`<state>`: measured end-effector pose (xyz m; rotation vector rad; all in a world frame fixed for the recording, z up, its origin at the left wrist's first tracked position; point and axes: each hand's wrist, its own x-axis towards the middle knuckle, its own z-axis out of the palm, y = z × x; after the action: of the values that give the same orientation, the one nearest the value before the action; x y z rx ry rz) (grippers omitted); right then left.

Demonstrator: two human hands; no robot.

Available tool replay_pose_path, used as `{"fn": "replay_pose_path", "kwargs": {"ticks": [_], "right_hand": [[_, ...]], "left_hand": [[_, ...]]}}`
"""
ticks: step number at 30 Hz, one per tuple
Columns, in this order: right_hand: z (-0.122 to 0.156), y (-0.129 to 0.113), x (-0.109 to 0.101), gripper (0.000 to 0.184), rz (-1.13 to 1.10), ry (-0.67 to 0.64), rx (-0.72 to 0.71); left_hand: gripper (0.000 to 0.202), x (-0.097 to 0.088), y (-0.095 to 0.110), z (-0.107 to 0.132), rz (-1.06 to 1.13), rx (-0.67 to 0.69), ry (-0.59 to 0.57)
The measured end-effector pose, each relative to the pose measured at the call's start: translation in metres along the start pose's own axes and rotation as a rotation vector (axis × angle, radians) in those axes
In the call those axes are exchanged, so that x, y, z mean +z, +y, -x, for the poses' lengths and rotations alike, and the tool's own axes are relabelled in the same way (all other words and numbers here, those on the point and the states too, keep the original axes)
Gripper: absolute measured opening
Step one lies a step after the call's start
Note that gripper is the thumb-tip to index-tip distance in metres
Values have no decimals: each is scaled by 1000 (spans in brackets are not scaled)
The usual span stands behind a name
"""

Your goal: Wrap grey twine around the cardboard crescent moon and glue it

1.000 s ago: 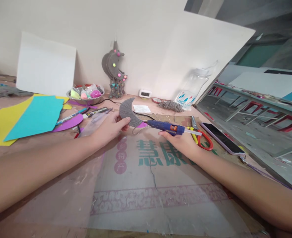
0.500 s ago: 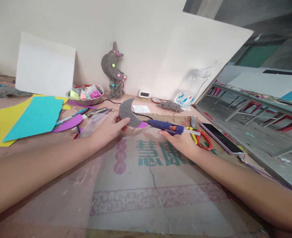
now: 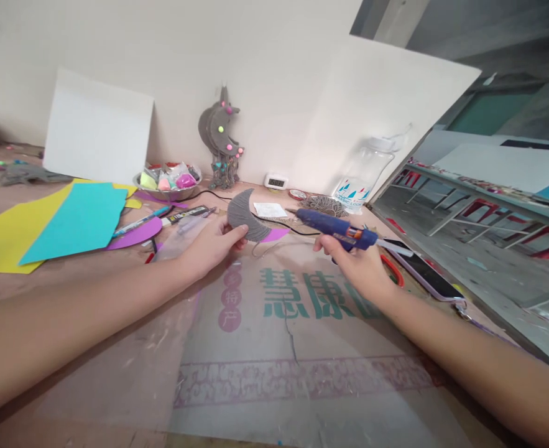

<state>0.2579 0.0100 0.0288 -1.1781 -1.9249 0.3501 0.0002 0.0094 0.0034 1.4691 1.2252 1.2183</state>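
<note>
A pale wall [image 3: 293,93] backs the worktable [image 3: 92,264]. I see the left hand [image 3: 216,249] pinching a grey crescent [image 3: 242,213] that rises just beyond its thumb; the right hand [image 3: 360,267] is curled around a blue glue gun [image 3: 325,224], nozzle leftward. Farther off stands a white clock [image 3: 276,181].

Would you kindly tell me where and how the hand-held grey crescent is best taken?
Probably by the grey crescent's thick middle, from its outer left side, where the left hand pinches it: both ends taper, and the unwrapped purple tip points right.
</note>
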Motion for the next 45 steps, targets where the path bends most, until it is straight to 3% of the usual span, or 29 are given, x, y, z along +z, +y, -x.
{"fn": "replay_pose_path", "kwargs": {"ticks": [3, 8, 11, 14, 17, 20, 24, 27, 29, 32, 36, 40, 45], "right_hand": [[-15, -3, -10, 35, 23, -13, 0], [-61, 9, -11, 35, 53, -60, 139], [-95, 28, 1, 35, 160, -27, 179], [-120, 47, 23, 39, 200, -115, 257], [-131, 59, 46, 35, 238, -154, 285], [-133, 66, 55, 38, 282, -196, 299], [-127, 70, 40, 52, 361, -230, 298], [-108, 62, 24, 54, 409, -177, 229], [-86, 51, 18, 50, 453, -110, 62], [-50, 27, 19, 44, 470, -153, -147], [-17, 7, 32, 47, 407, -374, -230], [-12, 8, 43, 52, 266, -453, -257], [-14, 11, 48, 15, 149, -434, -304]], "left_hand": [[23, -1, -1, 0, 2, 7, -15], [24, 0, 2, 1, -16, 28, 17], [24, 0, 1, 1, -8, 56, 7], [24, 0, 0, 1, 8, 54, -10], [21, 1, 1, 2, 19, 39, -26], [20, 1, 1, 2, 6, 39, -17], [18, 0, 0, 1, 1, 63, 20], [21, 0, 2, 1, 44, 78, 19], [44, 0, 5, 3, 78, 56, 28], [74, -1, 9, 6, 80, 32, 41], [47, -2, 11, 6, -9, 49, 68], [33, -1, 10, 5, -11, 58, 102], [31, 0, 10, 8, 68, 92, 91]]}}
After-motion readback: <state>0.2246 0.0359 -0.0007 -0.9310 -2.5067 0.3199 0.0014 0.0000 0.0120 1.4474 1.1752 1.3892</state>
